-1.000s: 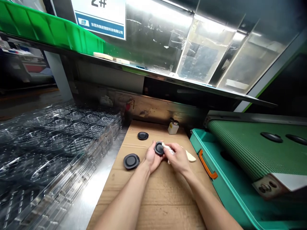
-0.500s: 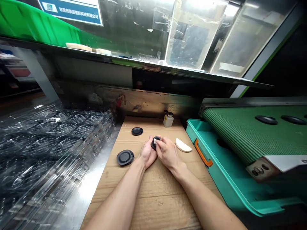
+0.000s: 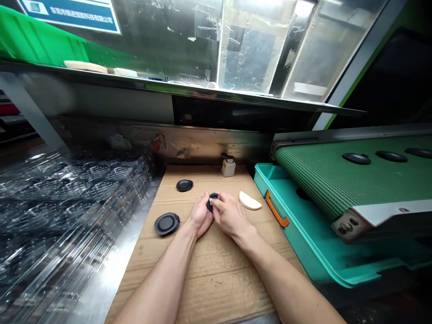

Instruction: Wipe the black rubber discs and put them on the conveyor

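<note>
My left hand [image 3: 201,216] is closed round a small round black disc-like part [image 3: 213,196], holding it by its edge over the cardboard. My right hand [image 3: 230,215] is pinched on a small white wad [image 3: 211,201] and presses it against the part's face; the fingers hide much of both. Left of my hands, two more round black parts lie flat, one nearer [image 3: 167,223] and one farther [image 3: 184,185]. To the right rests a cream half-moon pad [image 3: 249,200]. A small whitish bottle [image 3: 228,166] with a metal top, its lid flipped up, stands behind.
Cardboard [image 3: 216,279] covers the worktop. Stacked clear plastic trays [image 3: 67,207] fill the left side. On the right are a teal bin [image 3: 290,238] with an orange handle and a green conveyor belt [image 3: 313,175] carrying several black parts [image 3: 391,156]. A metal shelf [image 3: 202,92] crosses above.
My view has swung slightly to the right, so the scene sits farther left. Both hands stay together at the black part, and less of the white wad shows between the fingers.
</note>
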A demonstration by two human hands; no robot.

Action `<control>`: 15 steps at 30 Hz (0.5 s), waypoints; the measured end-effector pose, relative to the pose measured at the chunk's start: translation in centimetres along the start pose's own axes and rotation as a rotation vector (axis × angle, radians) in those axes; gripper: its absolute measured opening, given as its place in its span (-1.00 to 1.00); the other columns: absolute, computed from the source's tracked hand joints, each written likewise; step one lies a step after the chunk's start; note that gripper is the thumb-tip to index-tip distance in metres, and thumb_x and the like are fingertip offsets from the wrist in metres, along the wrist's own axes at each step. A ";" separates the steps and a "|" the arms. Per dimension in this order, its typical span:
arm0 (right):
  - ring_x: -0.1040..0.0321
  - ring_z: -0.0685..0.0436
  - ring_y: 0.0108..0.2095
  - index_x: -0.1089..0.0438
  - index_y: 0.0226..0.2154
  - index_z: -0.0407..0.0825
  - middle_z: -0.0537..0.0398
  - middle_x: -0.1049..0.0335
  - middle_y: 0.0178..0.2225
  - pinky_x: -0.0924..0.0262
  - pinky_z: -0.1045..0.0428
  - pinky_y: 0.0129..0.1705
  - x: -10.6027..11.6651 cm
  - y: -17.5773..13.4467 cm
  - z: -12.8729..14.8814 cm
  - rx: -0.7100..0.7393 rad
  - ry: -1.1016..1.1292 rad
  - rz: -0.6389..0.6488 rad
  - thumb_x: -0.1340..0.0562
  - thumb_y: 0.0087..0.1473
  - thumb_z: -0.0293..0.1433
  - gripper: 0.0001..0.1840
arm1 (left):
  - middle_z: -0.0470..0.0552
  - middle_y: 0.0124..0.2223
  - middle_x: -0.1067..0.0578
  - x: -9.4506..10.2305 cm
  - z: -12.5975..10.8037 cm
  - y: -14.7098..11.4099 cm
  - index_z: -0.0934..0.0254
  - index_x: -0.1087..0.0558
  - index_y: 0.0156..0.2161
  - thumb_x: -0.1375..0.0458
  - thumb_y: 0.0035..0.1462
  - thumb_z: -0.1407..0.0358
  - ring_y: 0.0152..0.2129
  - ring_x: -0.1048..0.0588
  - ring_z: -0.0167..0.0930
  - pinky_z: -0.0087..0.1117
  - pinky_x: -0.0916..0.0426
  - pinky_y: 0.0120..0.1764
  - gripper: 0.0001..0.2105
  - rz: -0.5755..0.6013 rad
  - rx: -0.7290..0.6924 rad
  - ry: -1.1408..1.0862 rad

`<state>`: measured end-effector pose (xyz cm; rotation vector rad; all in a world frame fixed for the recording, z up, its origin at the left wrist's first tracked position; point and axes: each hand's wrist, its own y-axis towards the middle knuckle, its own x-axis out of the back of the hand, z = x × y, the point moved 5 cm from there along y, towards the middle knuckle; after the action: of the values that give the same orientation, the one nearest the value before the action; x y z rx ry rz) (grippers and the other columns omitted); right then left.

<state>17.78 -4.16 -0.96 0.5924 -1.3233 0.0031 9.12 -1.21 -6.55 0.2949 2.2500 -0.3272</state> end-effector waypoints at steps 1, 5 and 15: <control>-0.23 -0.10 -0.23 -0.44 -0.20 0.05 0.03 -0.32 -0.22 -0.10 0.05 -0.23 0.0 0.0 0.1 -0.002 0.004 -0.001 -0.04 0.23 -0.35 -0.73 | 0.15 -0.13 -0.55 -0.1 0.1 0.0 0.39 -0.46 -0.14 0.01 0.27 0.21 -0.15 -0.51 -0.31 -0.31 -0.38 -0.05 -0.70 0.009 0.000 0.014; -0.22 -0.11 -0.20 -0.45 -0.18 0.04 0.01 -0.33 -0.23 -0.09 0.05 -0.23 0.4 0.3 -0.1 -0.052 -0.016 -0.012 -0.02 0.24 -0.35 -0.71 | 0.16 -0.15 -0.56 -0.1 0.2 0.0 0.40 -0.47 -0.15 0.02 0.28 0.21 -0.16 -0.51 -0.31 -0.31 -0.38 -0.04 -0.70 0.003 0.007 0.032; -0.29 -0.08 -0.29 -0.49 -0.37 0.00 0.04 -0.41 -0.31 -0.08 0.06 -0.26 0.1 -1.0 0.3 0.066 0.129 0.102 -0.12 0.15 -0.32 -0.76 | 0.22 -0.13 -0.55 0.4 -0.1 0.1 0.40 -0.43 -0.08 0.05 0.28 0.18 -0.18 -0.53 -0.26 -0.22 -0.40 -0.08 -0.66 -0.039 0.047 0.005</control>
<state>17.91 -5.17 -1.22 0.5707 -1.2301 0.1668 8.84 -1.08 -6.83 0.2776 2.2579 -0.4012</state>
